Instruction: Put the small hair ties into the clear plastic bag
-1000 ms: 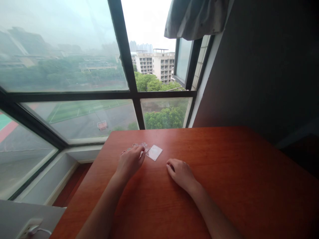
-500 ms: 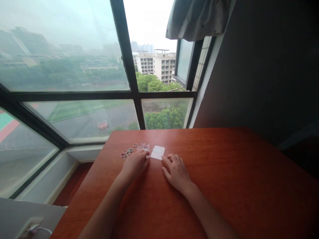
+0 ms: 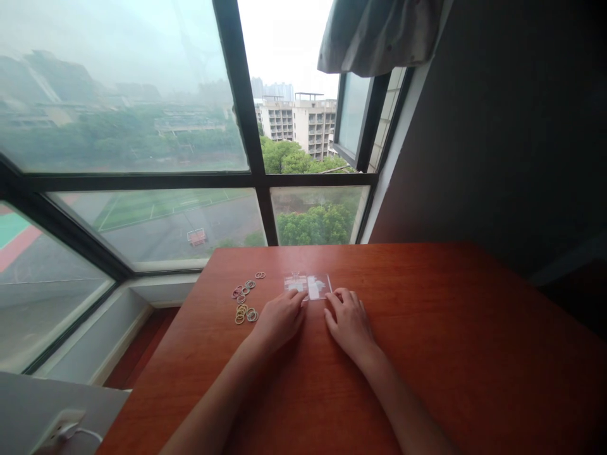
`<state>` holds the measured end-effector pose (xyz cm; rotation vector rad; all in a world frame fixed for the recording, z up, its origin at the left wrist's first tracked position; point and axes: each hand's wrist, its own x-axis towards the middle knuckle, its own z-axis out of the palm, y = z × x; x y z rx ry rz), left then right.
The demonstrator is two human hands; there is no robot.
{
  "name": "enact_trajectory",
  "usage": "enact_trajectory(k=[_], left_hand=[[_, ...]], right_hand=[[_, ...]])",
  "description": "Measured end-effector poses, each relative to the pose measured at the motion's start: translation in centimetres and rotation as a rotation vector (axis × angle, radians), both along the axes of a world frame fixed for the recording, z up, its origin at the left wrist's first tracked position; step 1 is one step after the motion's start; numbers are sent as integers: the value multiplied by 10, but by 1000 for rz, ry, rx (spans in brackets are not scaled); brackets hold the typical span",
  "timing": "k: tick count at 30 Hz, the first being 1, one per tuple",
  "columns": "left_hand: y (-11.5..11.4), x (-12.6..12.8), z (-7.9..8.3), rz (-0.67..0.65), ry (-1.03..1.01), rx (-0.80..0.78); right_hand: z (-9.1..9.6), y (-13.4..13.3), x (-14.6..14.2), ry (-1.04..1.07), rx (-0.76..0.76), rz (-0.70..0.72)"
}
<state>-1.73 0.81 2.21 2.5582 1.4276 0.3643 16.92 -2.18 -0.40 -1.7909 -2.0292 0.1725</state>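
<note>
A small clear plastic box (image 3: 294, 280) lies opened out on the table, its flat lid (image 3: 318, 287) joined or set close on the right side. My left hand (image 3: 281, 314) is closed at the front edge of the box, and its fingers cover part of that edge. By the lid's right front corner rests my right hand (image 3: 349, 321), index fingertip at the edge and thumb apart from it. To the left of my left hand lie several small rings in loose groups: yellowish rings (image 3: 241, 313), grey-green rings (image 3: 252, 315) and reddish and grey rings (image 3: 238, 291).
The reddish-brown wooden table (image 3: 427, 354) ends at the windows (image 3: 199, 227). Two pale rings (image 3: 260, 275) lie near the far left of the box. A dark wall (image 3: 493, 139) stands on the right. A socket with a plug (image 3: 71, 430) is at lower left.
Both hands and the opened box have slid to the right, away from the rings. More rings now show beside my left hand. The lid has turned straighter and looks clearer.
</note>
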Motion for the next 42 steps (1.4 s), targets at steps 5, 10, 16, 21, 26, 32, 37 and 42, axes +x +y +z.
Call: enact_trajectory(k=[5, 10, 16, 21, 26, 32, 37, 42], left_hand=[[17, -28, 4, 215, -124, 132], [47, -83, -7, 406, -89, 248], [55, -97, -24, 294, -96, 121], [52, -92, -19, 203, -216, 21], [41, -93, -14, 196, -403, -62], [-1, -87, -12, 196, -433, -115], [-27, -58, -13, 168, -433, -95], [-37, -10, -15, 150, -447, -73]], right_hand=[[-4, 3, 3, 24, 3, -17], [-6, 4, 3, 39, 3, -25], [-7, 5, 3, 67, 13, -12], [-10, 6, 5, 88, 18, 0], [-12, 8, 6, 139, 25, 10], [-12, 10, 6, 184, 32, 10], [-11, 10, 6, 197, 37, 10], [-14, 11, 7, 191, 45, 9]])
